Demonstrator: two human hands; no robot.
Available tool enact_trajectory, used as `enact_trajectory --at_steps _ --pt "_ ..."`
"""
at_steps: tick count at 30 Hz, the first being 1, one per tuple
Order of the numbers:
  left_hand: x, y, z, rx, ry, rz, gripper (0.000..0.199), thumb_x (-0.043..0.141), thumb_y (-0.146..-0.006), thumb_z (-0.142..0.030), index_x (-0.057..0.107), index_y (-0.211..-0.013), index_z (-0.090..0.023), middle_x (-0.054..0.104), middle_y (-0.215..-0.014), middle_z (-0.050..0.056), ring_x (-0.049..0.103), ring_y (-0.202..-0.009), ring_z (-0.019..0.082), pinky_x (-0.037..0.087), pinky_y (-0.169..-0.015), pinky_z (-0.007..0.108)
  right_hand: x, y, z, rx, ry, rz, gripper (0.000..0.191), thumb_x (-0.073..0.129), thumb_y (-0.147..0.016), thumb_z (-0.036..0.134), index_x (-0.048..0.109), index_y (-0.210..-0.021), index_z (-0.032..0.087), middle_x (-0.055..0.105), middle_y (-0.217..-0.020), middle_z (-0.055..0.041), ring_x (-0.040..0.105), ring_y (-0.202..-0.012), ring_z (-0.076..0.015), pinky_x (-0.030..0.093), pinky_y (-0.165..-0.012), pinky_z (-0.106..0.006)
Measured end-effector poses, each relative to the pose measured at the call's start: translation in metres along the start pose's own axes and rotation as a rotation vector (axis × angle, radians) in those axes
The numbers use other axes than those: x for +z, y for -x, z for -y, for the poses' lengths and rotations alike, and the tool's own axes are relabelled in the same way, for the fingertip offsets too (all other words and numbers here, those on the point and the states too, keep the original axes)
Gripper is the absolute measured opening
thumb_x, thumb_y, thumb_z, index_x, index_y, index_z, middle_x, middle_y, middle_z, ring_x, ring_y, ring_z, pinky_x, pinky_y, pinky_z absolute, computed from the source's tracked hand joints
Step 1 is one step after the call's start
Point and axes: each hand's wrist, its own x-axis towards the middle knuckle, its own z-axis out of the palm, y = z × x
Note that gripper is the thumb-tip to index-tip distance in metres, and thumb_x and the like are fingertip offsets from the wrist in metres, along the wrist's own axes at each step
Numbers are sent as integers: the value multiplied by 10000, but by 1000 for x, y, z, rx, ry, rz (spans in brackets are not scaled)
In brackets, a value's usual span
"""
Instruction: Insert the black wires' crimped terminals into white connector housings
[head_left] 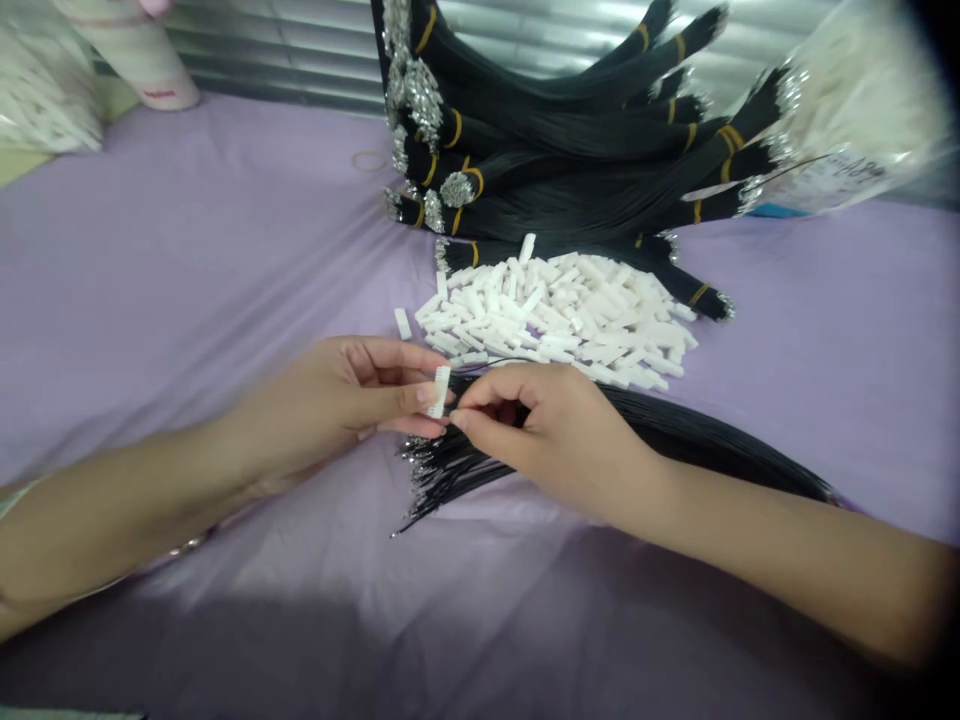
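Between the thumb and fingers of my left hand [360, 395] is a small white connector [440, 391], held nearly upright. My right hand [536, 415] pinches a thin black wire right beside the connector; its tip is hidden by the fingers. Under both hands lies a loose bundle of black wires [697, 430], with metal-tipped ends [420, 465] fanned out below my left fingers. Just beyond my hands is a heap of white connectors [562, 310]. A single white connector [403, 323] lies apart, left of the heap.
Tied bundles of black wires [570, 150] are stacked behind the heap. A clear bag of white pieces [862, 110] stands at the back right, another bag [45, 90] at the back left near a pale cup [150, 60]. A purple cloth [187, 240] covers the table.
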Motion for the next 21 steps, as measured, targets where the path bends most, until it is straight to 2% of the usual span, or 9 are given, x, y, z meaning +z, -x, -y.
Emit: enact_trajectory --at_steps 4,10,14,16,17,20,21 --pt "-3 -1 -5 -25 -29 80 232 733 -715 -154 704 -943 -188 703 -887 9 658 -753 91 559 -697 155 -4 1 -4 -3 -110 45 153 549 -816 238 652 -757 142 573 -643 29 470 -570 -58 364 -520 -182" --pt "1 -2 3 82 -65 96 153 730 -717 -149 701 -860 -196 686 -761 -31 638 -682 58 532 -667 114 -3 2 -10 -94 -201 40 146 552 -823 205 630 -734 120 556 -676 16 482 -617 -55 383 -577 -173" --pt "2 -3 4 108 -78 83 165 729 -722 -165 694 -881 -188 691 -798 -13 643 -703 73 536 -691 142 -8 0 -8 -61 -195 90 160 535 -835 210 620 -728 126 550 -653 17 472 -599 -62 378 -560 -183" --pt "4 -1 -1 109 -57 58 175 740 -710 -172 689 -877 -180 689 -806 -9 644 -701 77 536 -692 150 -15 1 -2 -52 -102 94 146 549 -831 253 611 -770 136 563 -686 8 485 -615 -81 389 -565 -204" --pt "6 1 -4 119 -38 44 181 746 -701 -173 685 -872 -180 686 -805 -14 643 -695 75 534 -684 149 -19 2 2 -79 -5 47 159 594 -801 292 610 -839 138 577 -752 -8 506 -668 -102 407 -599 -222" --pt "12 8 -14 164 -13 49 205 756 -687 -169 663 -869 -190 664 -768 -41 628 -664 62 522 -646 139 -30 5 12 -238 411 -196 619 746 -647 363 526 -1171 118 522 -1069 -115 491 -975 -222 424 -824 -339" --pt "15 10 -17 187 -31 68 205 753 -691 -172 653 -869 -191 654 -756 -47 623 -668 60 518 -655 140 -33 5 14 -285 531 -249 659 744 -648 350 504 -1212 106 480 -1127 -145 452 -1042 -256 398 -878 -377"
